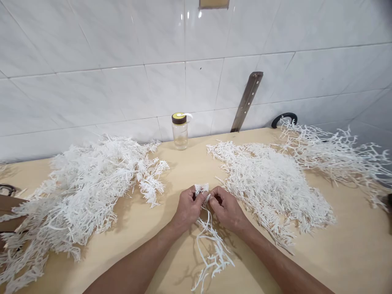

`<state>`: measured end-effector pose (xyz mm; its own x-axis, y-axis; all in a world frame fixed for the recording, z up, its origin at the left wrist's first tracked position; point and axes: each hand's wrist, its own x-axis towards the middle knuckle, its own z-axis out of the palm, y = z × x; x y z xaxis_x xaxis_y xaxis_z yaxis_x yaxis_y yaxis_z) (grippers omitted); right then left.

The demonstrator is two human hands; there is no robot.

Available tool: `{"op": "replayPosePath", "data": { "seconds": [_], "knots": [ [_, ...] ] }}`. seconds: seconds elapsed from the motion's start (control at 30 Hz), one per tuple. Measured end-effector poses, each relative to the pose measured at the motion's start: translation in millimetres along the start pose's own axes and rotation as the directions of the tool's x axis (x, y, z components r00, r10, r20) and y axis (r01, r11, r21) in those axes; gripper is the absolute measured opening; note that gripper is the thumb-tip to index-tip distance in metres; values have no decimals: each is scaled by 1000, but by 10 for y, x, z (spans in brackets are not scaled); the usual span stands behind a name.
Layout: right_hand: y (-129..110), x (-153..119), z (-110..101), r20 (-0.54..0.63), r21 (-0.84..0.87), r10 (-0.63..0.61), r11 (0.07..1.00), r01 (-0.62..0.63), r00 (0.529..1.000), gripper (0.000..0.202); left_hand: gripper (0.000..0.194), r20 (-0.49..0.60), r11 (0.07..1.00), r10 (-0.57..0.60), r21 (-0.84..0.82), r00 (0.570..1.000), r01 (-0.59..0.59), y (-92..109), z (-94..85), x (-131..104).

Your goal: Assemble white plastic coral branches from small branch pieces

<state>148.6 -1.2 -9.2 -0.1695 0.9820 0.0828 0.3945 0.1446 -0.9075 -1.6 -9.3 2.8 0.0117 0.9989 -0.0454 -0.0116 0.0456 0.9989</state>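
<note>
Judging by the left heap (92, 188) and right heap (269, 183), work seems partway; one white sprig (211, 232) is pinched by left hand (188, 208) and right hand (228, 210), fingers closed.

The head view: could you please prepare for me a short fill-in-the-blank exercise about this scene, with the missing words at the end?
1. The left hand and the right hand hold thin branching strands whose colour is ____.
2. The bottle stands upright on the ____.
3. The long brown strip leans against the tiled ____.
4. In the picture, the black ring is to the ____ of that strip.

Missing words: white; table; wall; right.
</note>
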Motion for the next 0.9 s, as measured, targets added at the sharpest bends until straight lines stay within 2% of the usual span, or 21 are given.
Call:
{"op": "replayPosePath", "data": {
  "seconds": [0.07,0.17,0.37,0.57,0.67,0.77,0.9],
  "knots": [
    [7,12,-3,-31,27,44,999,-43,999,12,36,-9,1000,-14,-21,1000,13,10,2,-12],
    [30,-2,-8,-9,134,101,986,-99,995,11,40,-15,999,-40,-29,999,40,18,5,-12],
    [70,-62,-16,-4,384,139,915,-127,990,16,43,-65,998,-59,-11,996,58,6,10,10],
    [68,-22,-71,26,505,146,852,-139,989,25,40,-33,999,-23,47,999,24,-15,19,-11],
    [70,-6,-99,79,501,112,855,-137,991,34,39,-16,998,0,62,1000,1,-33,19,-6],
    [81,0,-124,154,447,82,883,-143,985,34,37,-2,995,26,97,1000,-26,-53,20,3],
    [94,3,-132,175,393,79,908,-143,981,35,35,-9,985,58,165,998,-56,-80,25,8]
  ]
}}
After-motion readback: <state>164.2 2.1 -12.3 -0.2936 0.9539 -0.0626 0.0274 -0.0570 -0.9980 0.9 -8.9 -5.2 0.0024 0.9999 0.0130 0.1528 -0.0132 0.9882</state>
